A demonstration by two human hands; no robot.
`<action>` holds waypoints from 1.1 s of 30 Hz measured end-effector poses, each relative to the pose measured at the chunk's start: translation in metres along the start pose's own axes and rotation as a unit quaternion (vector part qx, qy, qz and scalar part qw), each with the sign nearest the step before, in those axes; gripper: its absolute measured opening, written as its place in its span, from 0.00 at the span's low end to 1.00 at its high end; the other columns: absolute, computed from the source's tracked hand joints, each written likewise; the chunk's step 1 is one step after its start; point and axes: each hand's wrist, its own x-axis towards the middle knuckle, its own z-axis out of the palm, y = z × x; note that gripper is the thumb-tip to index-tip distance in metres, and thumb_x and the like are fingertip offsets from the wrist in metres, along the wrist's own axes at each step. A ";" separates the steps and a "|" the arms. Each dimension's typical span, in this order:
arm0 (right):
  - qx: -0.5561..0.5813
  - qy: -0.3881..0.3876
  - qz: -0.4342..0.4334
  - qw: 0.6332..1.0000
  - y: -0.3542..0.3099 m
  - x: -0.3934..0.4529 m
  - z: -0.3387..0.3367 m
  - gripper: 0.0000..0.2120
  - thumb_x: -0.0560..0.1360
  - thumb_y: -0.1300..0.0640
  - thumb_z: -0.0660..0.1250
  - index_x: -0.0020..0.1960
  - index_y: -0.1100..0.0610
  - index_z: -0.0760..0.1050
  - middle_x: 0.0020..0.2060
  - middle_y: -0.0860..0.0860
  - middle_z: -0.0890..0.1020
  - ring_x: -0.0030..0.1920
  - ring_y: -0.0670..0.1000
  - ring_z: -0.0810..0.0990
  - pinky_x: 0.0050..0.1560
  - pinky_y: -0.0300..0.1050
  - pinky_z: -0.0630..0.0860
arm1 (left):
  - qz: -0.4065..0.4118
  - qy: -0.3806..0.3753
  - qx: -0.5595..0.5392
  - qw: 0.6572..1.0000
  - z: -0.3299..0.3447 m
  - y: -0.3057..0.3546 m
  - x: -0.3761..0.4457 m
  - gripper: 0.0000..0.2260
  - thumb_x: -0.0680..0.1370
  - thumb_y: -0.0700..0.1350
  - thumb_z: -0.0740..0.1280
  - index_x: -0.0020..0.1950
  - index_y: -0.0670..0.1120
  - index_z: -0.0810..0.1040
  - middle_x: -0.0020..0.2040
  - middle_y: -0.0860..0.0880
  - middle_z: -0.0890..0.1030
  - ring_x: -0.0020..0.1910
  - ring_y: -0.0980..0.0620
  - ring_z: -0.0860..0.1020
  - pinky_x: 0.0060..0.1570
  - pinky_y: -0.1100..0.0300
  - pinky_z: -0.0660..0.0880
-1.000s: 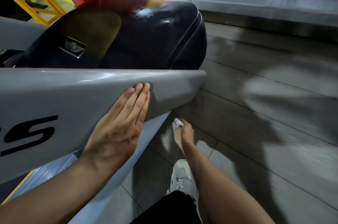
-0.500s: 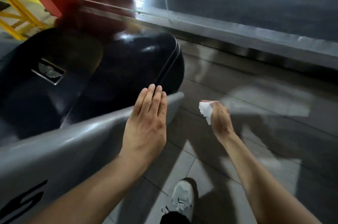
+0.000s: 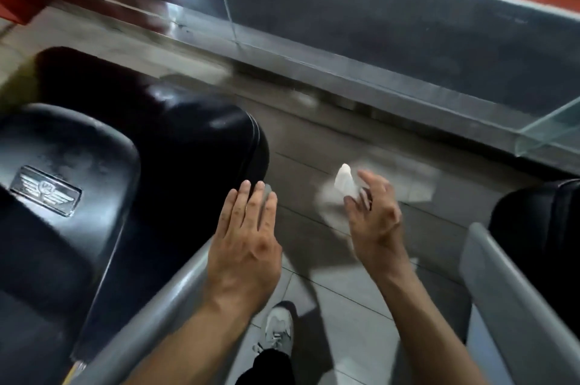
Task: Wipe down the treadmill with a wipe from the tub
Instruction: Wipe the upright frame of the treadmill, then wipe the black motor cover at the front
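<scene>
Treadmill's black hood sits just left of and ahead of the right hand, whose grip loosely pinches the wipe. Left hand lies flat on the grey rail, nearer the hood.

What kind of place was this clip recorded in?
Probably a gym floor: a treadmill with a black motor hood and grey side rail, a second similar machine to the right, tiled floor, and a glass partition ahead.
</scene>
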 end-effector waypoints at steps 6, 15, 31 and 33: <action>-0.127 -0.012 -0.064 0.990 -0.110 0.007 -0.075 0.13 0.76 0.64 0.72 0.59 0.54 0.81 0.61 0.52 0.77 0.58 0.53 0.78 0.56 0.55 0.79 | 0.004 -0.033 -0.044 0.998 -0.128 -0.006 0.005 0.26 0.77 0.45 0.56 0.74 0.39 0.73 0.74 0.38 0.71 0.76 0.37 0.67 0.75 0.42 0.58; -0.168 0.004 -0.158 0.973 -0.265 0.052 -0.150 0.14 0.76 0.62 0.72 0.60 0.53 0.81 0.54 0.50 0.82 0.53 0.54 0.79 0.55 0.52 0.73 | -0.018 -0.006 -0.093 0.995 -0.280 -0.028 0.027 0.22 0.77 0.44 0.60 0.69 0.41 0.77 0.69 0.39 0.76 0.71 0.39 0.71 0.74 0.44 0.62; -0.081 -0.128 -0.311 0.938 -0.391 0.213 -0.231 0.16 0.71 0.63 0.75 0.56 0.51 0.80 0.54 0.45 0.81 0.55 0.48 0.76 0.59 0.46 0.72 | -0.199 0.128 -0.087 0.968 -0.426 -0.015 0.113 0.18 0.77 0.47 0.60 0.63 0.44 0.79 0.61 0.45 0.78 0.61 0.44 0.74 0.68 0.42 0.70; -0.067 -0.158 -0.342 0.924 -0.396 0.236 -0.224 0.17 0.70 0.65 0.77 0.55 0.51 0.81 0.52 0.44 0.82 0.53 0.48 0.77 0.57 0.47 0.72 | -0.261 0.142 -0.087 0.951 -0.437 -0.010 0.124 0.18 0.77 0.48 0.59 0.62 0.44 0.80 0.59 0.45 0.78 0.60 0.44 0.74 0.67 0.41 0.71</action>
